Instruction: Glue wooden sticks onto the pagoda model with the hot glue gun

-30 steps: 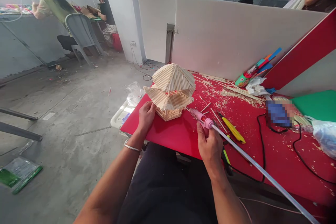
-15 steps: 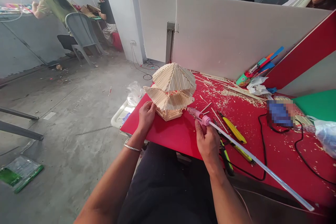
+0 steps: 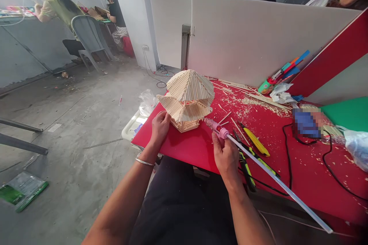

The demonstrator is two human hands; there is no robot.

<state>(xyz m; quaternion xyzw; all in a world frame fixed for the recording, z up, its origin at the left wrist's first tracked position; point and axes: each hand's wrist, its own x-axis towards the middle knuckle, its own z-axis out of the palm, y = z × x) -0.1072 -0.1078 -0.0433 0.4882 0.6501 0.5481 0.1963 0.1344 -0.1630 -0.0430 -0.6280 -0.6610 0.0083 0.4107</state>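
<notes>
A two-tiered pagoda model of thin wooden sticks [image 3: 187, 98] stands near the left corner of the red table [image 3: 195, 149]. My left hand [image 3: 160, 126] rests against its lower left edge, fingers curled on the base. My right hand [image 3: 227, 157] grips a pink glue gun [image 3: 216, 128] whose nozzle points at the model's lower right side. A long clear glue stick [image 3: 276, 182] trails from the gun's back toward the lower right.
Yellow-handled cutters [image 3: 255, 142], pliers [image 3: 245, 168], loose sticks and sawdust [image 3: 250, 104] lie right of the gun. A black cord [image 3: 287, 160] loops over the table. White partition boards [image 3: 253, 34] stand behind. Other people sit at the far left [image 3: 54, 7].
My right hand and the glue gun have shifted slightly left and toward the model's base. The left hand and model have stayed put.
</notes>
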